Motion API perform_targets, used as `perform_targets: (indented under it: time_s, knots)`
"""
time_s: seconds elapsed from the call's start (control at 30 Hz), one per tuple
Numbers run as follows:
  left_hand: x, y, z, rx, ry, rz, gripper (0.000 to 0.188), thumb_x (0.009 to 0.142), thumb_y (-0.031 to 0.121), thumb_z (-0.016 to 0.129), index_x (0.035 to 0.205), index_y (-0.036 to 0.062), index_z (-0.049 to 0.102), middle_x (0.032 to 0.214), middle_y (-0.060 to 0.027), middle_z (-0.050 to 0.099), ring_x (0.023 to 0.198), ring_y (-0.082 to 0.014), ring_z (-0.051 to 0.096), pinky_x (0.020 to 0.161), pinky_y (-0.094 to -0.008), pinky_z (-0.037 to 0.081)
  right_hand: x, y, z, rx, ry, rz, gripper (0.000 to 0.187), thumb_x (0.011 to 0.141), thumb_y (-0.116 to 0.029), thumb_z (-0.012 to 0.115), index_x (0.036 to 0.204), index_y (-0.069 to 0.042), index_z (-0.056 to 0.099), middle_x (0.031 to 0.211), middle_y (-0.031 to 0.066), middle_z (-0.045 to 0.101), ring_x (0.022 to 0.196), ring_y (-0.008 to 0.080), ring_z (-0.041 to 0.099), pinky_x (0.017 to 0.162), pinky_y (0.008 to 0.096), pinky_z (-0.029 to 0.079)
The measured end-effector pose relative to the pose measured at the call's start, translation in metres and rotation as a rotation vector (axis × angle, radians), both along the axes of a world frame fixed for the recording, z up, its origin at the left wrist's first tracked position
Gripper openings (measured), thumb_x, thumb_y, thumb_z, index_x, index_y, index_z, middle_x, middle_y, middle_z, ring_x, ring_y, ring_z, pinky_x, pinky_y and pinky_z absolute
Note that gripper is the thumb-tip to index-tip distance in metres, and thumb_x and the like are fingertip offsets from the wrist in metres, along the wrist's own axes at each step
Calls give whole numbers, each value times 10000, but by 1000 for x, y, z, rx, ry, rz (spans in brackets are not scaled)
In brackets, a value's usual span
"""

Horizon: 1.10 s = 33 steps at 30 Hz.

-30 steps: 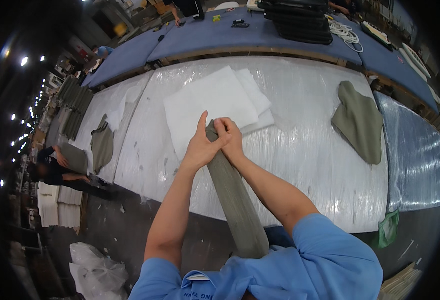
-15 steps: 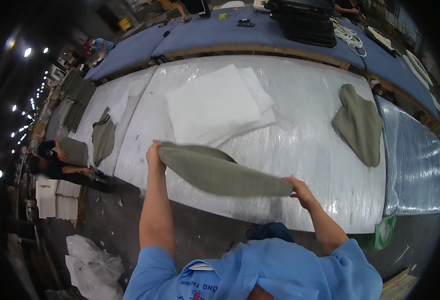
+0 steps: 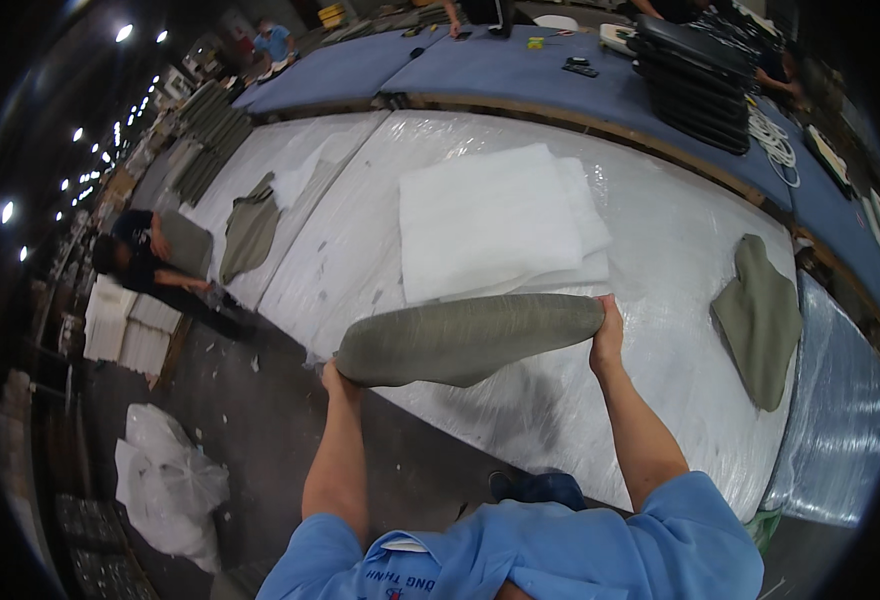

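Observation:
An olive-grey fabric cushion (image 3: pixel 470 340) is held up in front of me, above the near edge of a table wrapped in clear plastic (image 3: pixel 675 390). My left hand (image 3: pixel 342 380) is closed on its left end, and my right hand (image 3: pixel 608 335) grips the right end, slightly higher. The cushion's broad side bulges toward me; its far side is hidden. Just beyond it lie stacked white padding sheets (image 3: pixel 490 220). A limp olive-grey cloth cover (image 3: pixel 760 325) rests at the table's right, and a similar cover (image 3: pixel 250 232) lies at the left.
Blue-topped tables (image 3: pixel 520 75) run along the back, bearing a black cushion stack (image 3: pixel 695 85) and a coiled white cord (image 3: pixel 772 140). A co-worker (image 3: pixel 150 255) stands at the left. White plastic bags (image 3: pixel 170 490) sit on the floor. A plastic-wrapped block (image 3: pixel 830 400) adjoins the table's right.
The cushion's right end has risen and its left end has dropped, turning its broad side toward me. Both hands keep their grip. My view has swung left, shifting the surroundings rightward.

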<state>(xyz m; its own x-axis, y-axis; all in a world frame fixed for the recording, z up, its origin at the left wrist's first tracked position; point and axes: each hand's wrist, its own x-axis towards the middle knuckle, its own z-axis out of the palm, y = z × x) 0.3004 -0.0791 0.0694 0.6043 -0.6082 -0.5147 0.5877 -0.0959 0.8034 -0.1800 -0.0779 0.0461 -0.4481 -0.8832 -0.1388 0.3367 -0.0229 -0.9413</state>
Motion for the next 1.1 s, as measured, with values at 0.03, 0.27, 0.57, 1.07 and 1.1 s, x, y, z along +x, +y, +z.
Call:
perform_targets:
  time_s: [0.03,0.27,0.57,1.07,1.1]
  knots:
    - [6,16,-4,-21,4,-16,386,909,184,558,1200,-60,627,1158,-195,690,1041,-386,691,880,-513,567,11,-3,3,-30,-91,37,499,1085,-471,413,974,-50,658,999,100,694,958,204,623,883,340,480]
    - [-11,107,-31,-545,614,-642,582,989,409,452,1375,-10,572,1330,-227,642,1180,-412,642,1013,-558,501,24,7,17,-68,-548,171,537,1081,-492,438,830,-54,623,924,179,710,881,291,664,853,407,530]
    - [-58,179,-64,-101,873,-590,592,966,455,487,1295,-17,627,1264,-234,667,1107,-395,664,937,-533,533,-32,128,76,-39,-315,-51,640,1048,-588,448,749,-64,662,801,164,715,802,279,678,794,387,535]
    - [-116,110,-136,416,-625,-1543,487,882,323,698,1323,120,653,1207,-111,692,1098,-253,657,967,-398,512,-83,262,50,-69,-166,-219,606,1090,-500,421,707,-67,606,786,142,681,924,311,638,946,438,473]
    - [-122,104,-135,381,-811,-1594,501,874,343,714,1316,115,658,1219,-118,696,1117,-265,658,974,-406,511,-83,264,50,-50,-110,-204,596,1091,-493,421,713,-68,598,789,142,676,933,310,632,952,439,470]
